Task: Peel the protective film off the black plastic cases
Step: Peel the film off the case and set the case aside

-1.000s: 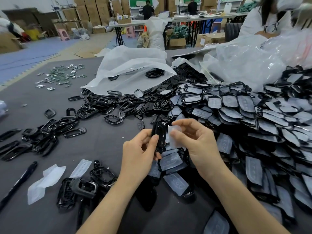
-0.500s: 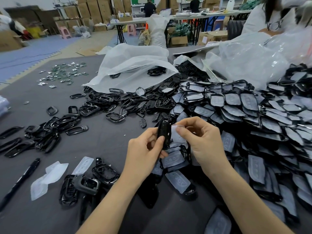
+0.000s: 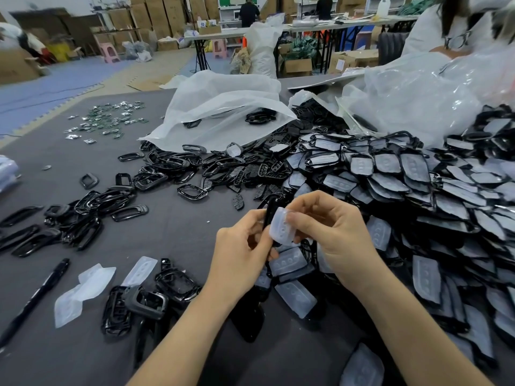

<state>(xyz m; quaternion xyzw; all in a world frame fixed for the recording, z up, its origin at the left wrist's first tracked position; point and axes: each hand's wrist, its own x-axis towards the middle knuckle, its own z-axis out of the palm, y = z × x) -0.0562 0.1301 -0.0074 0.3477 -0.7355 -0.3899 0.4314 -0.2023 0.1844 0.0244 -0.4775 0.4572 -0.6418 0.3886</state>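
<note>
We find both hands held over the grey bench (image 3: 172,235), in front of the heap. The left hand (image 3: 239,254) has its grip closed round one black case (image 3: 269,211), with thumb and fingers curled on its lower part. The case stands roughly upright, and its upper end shows above the fingers. The right hand (image 3: 337,232) pinches the protective film (image 3: 281,227) between thumb and forefinger. The film is a milky, translucent sheet with a row of small round dimples. It bends away from the case toward the right hand. We cannot tell whether its lower edge is free of the case or attached.

Directly below the hands lie several more filmed cases (image 3: 288,261). To the right, a large heap of film-covered cases (image 3: 412,174) spreads across the bench to the edge of the view.

Left of the hands we see loose films (image 3: 83,291) lying flat on the bench, and beside them a cluster of bare black shells (image 3: 145,299). A black pen (image 3: 36,296) lies further left, set diagonally.

Further back, loose black frames (image 3: 92,210) are scattered in a band. A white plastic bag (image 3: 223,107) lies open there, with black parts at its mouth. A patch of small metallic parts (image 3: 108,118) sits at the far left of the bench. A clear bag (image 3: 418,98) rests behind the heap.
</note>
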